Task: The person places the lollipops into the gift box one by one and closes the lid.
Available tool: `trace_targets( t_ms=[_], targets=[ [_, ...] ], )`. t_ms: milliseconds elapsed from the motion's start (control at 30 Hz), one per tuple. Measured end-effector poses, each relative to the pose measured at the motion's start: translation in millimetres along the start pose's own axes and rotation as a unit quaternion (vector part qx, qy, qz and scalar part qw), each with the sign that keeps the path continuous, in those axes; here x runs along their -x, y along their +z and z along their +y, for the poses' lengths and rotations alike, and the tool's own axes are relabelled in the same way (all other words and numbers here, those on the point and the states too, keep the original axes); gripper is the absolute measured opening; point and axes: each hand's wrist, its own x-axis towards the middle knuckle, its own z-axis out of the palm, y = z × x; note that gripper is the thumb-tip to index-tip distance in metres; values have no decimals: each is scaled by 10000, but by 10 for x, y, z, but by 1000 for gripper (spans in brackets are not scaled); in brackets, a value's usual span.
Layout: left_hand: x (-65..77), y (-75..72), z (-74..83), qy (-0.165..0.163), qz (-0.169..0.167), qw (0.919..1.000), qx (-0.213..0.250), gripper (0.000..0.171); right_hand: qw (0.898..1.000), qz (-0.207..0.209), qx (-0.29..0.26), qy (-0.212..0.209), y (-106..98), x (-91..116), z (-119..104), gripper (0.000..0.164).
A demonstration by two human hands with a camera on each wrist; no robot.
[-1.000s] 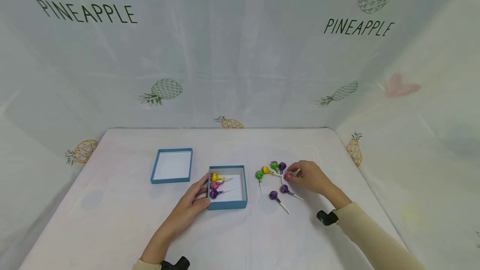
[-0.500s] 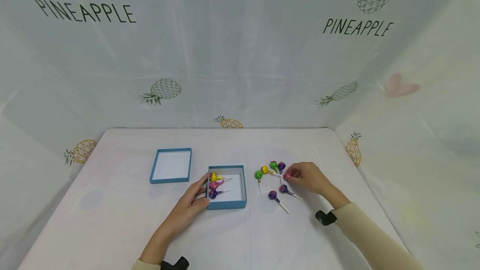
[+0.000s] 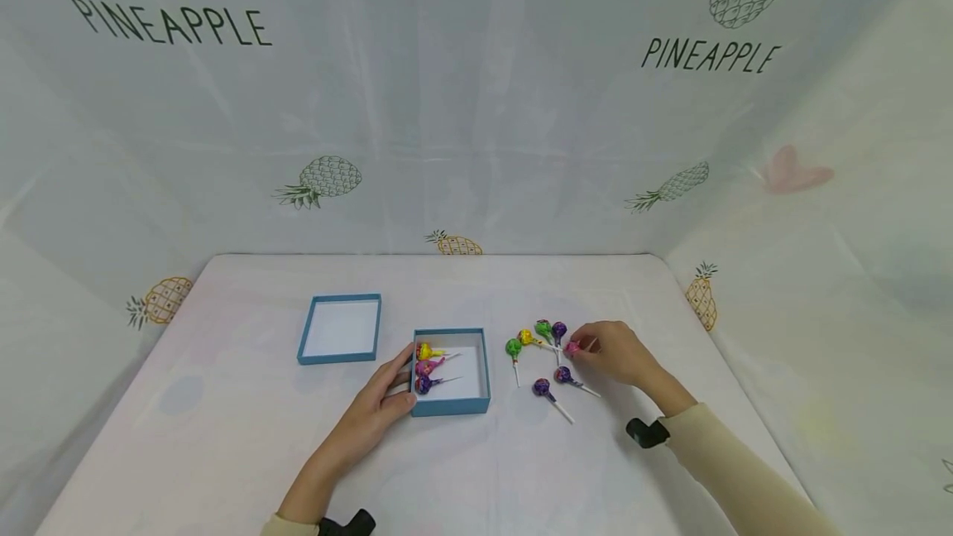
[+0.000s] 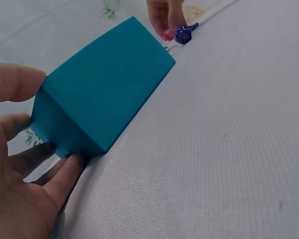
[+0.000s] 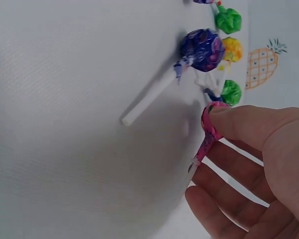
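Note:
In the head view my left hand [image 3: 375, 395] rests against the left wall of an open blue box [image 3: 451, 407]. The left wrist view has the thumb at the box's [image 4: 109, 84] top corner and the other fingers spread along its side. Inside lie a yellow lollipop [image 3: 427, 351], a pink one [image 3: 427, 368] and a purple one [image 3: 424, 385], heads to the left. My right hand [image 3: 614, 351] pinches the head of another pink lollipop [image 5: 207, 142] between thumb and fingers, its white stick pointing away from the thumb. It is low over the table, beside the loose lollipops.
Several loose lollipops lie right of the box, among them a yellow one [image 3: 526, 337], a green one [image 3: 514, 347] and a purple one [image 3: 543, 388]. A blue-rimmed box lid [image 3: 338, 359] lies inside-up at the left. Pineapple-printed cloth [image 3: 476, 106] hangs behind the white table [image 3: 223, 437].
The pink lollipop has turned slightly in my right fingers, and its stick shows again in the head view. My left hand and the box stay in place.

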Motion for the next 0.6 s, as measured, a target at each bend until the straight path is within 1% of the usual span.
trace_targets(
  t_ms=[133, 267, 433, 600],
  targets=[
    [4, 1, 4, -47, 28, 10000, -19, 71, 9996, 203, 17, -169, -57, 13, -58, 13],
    [0, -1, 2, -66, 49, 10000, -16, 71, 9984, 322, -57, -471, -111, 6, -177, 14],
    [-9, 2, -11, -47, 24, 10000, 2, 70, 9964, 319, -270, -740, -145, -31, -404, 15],
    [-11, -1, -6, -46, 12, 10000, 41, 70, 9952, 278, -428, -836, -163, -63, -675, 16]
  ],
)
